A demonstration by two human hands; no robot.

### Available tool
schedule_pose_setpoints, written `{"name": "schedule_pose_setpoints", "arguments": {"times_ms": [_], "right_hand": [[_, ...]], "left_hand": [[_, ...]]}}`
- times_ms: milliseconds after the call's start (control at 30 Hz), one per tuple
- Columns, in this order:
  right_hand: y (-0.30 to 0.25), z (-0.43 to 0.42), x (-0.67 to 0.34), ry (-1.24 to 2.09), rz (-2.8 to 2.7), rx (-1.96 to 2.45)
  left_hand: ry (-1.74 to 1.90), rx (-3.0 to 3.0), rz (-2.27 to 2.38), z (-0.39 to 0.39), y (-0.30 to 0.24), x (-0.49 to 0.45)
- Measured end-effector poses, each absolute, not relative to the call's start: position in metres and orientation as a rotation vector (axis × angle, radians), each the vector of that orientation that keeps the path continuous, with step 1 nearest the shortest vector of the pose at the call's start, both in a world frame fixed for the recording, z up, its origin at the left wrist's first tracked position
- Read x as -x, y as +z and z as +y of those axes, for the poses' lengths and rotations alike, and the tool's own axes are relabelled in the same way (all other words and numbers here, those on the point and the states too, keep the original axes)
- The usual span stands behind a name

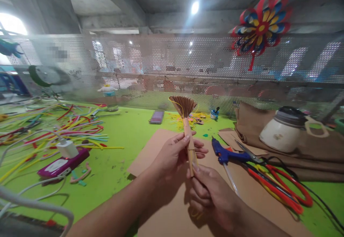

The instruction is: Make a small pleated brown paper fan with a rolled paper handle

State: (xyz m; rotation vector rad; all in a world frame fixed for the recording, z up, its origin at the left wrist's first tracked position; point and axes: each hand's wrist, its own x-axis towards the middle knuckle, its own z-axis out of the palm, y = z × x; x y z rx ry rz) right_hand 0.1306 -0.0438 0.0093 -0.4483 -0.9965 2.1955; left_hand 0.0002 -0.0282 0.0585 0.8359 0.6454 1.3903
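A small pleated paper fan (184,104) in brown stands upright in front of me, its folds spread at the top above a narrow tan handle. Yellow string runs over the pleats. Around the middle of the handle, my left hand (176,151) is closed, thumb in front and some fingers reaching out behind. My right hand (205,190) pinches the lower end of that handle between thumb and forefinger, the other fingers curled. Beneath both hands lies a sheet of brown cardboard (161,201). To the right of my hands rests a blue glue gun (227,154).
Red-handled scissors (288,183) lie beside the glue gun. Folded brown cloth (249,122) and a white pot (279,133) stand at right. A purple power strip (63,165) with a white plug and tangled colored pipe cleaners (80,129) cover the left. A perforated metal screen (150,65) stands behind.
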Motion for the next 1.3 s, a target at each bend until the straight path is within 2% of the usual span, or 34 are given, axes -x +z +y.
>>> {"name": "schedule_pose_setpoints", "arguments": {"times_ms": [233, 567, 700, 800, 933, 1000, 1300], "right_hand": [[0.009, -0.048, -0.121, 2.018, -1.011, 0.709], [0.022, -0.047, -0.134, 2.224, -0.994, 0.463], [0.021, -0.042, -0.136, 2.220, -1.052, 0.541], [0.016, -0.036, -0.137, 1.962, -1.212, 0.764], [0.010, -0.032, -0.141, 1.195, -1.637, 0.991], [0.008, -0.033, -0.143, 0.942, -1.748, 0.988], [0.000, -0.027, -0.152, 0.404, -1.871, 0.658]], "left_hand": [[1.472, -0.824, 0.692, -0.028, 0.053, -0.006], [1.382, -0.826, 0.558, -0.030, 0.062, 0.000], [1.423, -0.773, 0.521, -0.028, 0.061, 0.003], [1.548, -0.741, 0.563, -0.023, 0.059, 0.006], [1.615, -0.751, 0.622, -0.018, 0.056, 0.007], [1.629, -0.746, 0.639, -0.018, 0.056, 0.006], [1.643, -0.749, 0.619, -0.019, 0.058, 0.004]]}}
